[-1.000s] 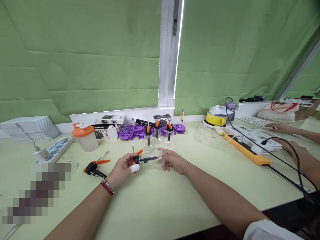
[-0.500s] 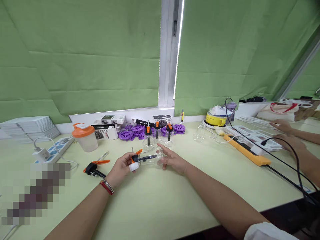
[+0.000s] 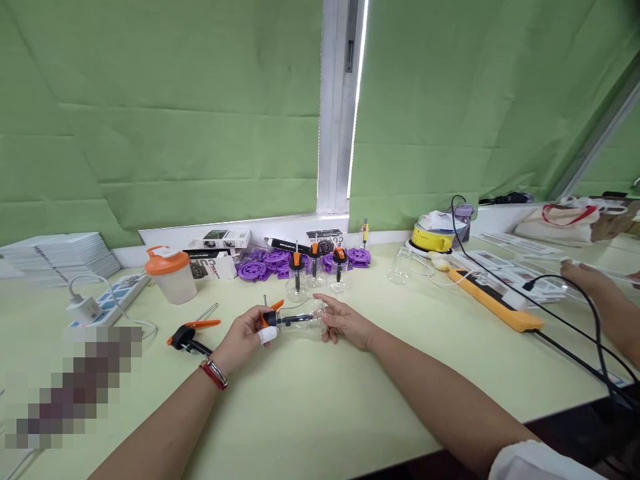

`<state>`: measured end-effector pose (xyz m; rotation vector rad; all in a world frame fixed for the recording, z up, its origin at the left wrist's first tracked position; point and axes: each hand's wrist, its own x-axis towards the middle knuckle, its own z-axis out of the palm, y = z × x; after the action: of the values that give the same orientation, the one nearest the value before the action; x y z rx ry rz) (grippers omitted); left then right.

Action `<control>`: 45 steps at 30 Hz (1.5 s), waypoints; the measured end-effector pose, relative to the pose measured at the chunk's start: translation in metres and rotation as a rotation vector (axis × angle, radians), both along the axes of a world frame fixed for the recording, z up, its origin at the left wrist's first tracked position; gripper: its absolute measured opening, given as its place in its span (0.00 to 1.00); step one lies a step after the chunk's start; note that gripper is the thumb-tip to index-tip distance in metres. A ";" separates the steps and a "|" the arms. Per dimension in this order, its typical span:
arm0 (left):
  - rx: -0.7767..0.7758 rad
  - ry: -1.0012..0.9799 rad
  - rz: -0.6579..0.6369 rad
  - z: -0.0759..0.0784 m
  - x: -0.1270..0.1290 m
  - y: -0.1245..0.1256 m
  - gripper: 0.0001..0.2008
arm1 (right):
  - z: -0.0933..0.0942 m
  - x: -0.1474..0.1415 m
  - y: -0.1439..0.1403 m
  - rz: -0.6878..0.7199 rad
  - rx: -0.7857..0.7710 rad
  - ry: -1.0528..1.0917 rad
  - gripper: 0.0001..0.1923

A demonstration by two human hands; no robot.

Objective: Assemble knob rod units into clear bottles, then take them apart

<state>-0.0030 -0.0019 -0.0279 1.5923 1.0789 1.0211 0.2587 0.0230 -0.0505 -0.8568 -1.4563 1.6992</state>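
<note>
Clear cup: a small clear glass cup with a black-and-orange valve top (image 3: pixel 295 319) lies on its side, held just above the pale green table (image 3: pixel 320 400), near the middle, between both hands.
Left hand: the left hand (image 3: pixel 246 332) is closed round the valve end, fingers wrapped on the black-and-orange cap; a white bandage sits on one fingertip, a red-and-silver bracelet (image 3: pixel 215 375) on the wrist.
Right hand: the right hand (image 3: pixel 345 322) cups the clear body's far right end, fingers curled loosely against the glass, steadying it.
Hard to see: the glass is so clear its rim and outline melt into the table; how firmly the right fingers press, I can't tell.
Behind: three more clear cups with orange-and-black tops (image 3: pixel 317 272) stand upright just beyond the hands, purple plastic discs (image 3: pixel 280 263) behind them.
Left side: an orange-and-black hand pump (image 3: pixel 191 335) lies near the left wrist; an orange-lidded white shaker bottle (image 3: pixel 171 274) stands further back.
Right side: a long yellow power strip (image 3: pixel 493 298) with black cables; a co-worker's hand (image 3: pixel 585 277) at the right edge, cut off by the frame.
Blurred: a pixelated patch at the near left hides whatever lies there.
</note>
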 end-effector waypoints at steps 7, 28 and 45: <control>0.046 0.042 0.039 0.003 -0.003 -0.002 0.20 | 0.007 -0.004 -0.007 -0.008 0.018 -0.032 0.36; 0.406 0.339 0.291 -0.017 0.003 0.005 0.33 | -0.016 -0.075 0.002 -0.197 0.823 -0.773 0.37; 0.357 0.786 0.400 -0.032 -0.010 0.058 0.29 | -0.017 -0.098 0.016 -0.192 0.967 -1.039 0.28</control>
<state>-0.0134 0.0565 -0.0596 2.2113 1.8796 0.8776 0.1610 0.0389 -0.0676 -1.2627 -2.4008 0.1578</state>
